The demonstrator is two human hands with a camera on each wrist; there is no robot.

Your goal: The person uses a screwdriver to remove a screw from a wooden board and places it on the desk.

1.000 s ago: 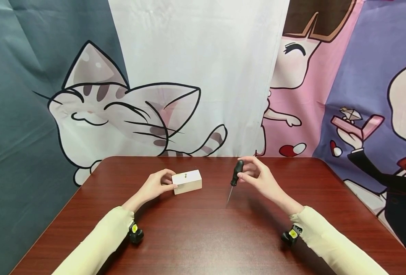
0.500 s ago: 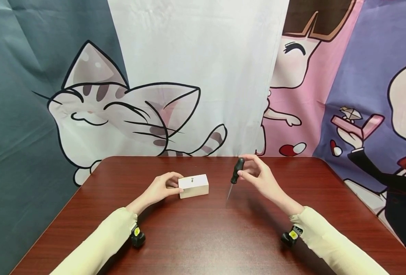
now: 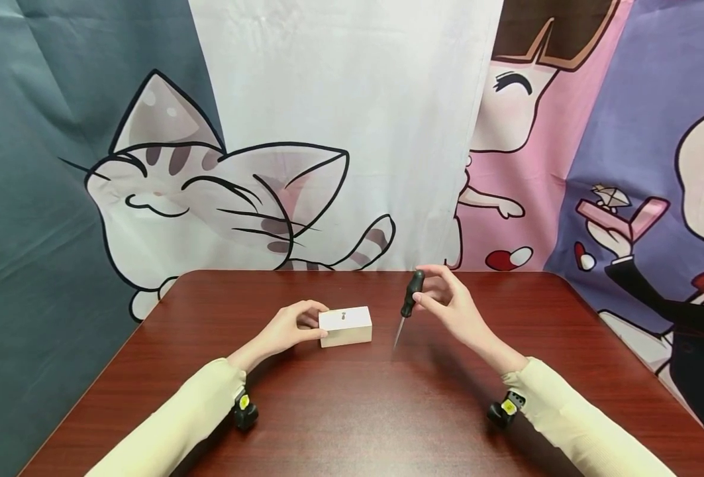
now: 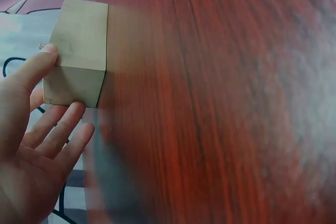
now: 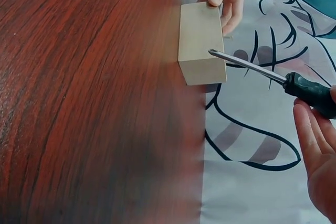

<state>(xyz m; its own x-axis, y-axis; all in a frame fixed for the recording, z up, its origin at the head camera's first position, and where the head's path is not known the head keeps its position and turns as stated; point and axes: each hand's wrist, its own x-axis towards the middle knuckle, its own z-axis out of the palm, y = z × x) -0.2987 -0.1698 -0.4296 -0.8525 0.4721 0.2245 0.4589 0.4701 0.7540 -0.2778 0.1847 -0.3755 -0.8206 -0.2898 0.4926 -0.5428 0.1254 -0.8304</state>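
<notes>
A pale wooden block (image 3: 346, 334) is at mid-table in the head view, its long side facing me. My left hand (image 3: 289, 326) grips its left end, thumb on the near face and fingers around the far side and end. A small metal piece, like a screw, protrudes from the block's top; the left wrist view catches it beside the thumb (image 4: 48, 51). To the block's right, my right hand (image 3: 450, 305) pinches a screwdriver (image 5: 310, 90) by its dark handle. Its cross-shaped tip points down and slightly left, apart from the block in the head view.
A reddish-brown wooden table (image 3: 352, 411) spans the space under both arms. Behind its far edge hangs a cartoon-printed cloth (image 3: 340, 79). Each wrist carries a small black camera, one by the left sleeve (image 3: 191, 411) and one by the right.
My left hand has moved the wooden block to the right and a little toward me, closer to the screwdriver. The right hand and screwdriver have risen very slightly.
</notes>
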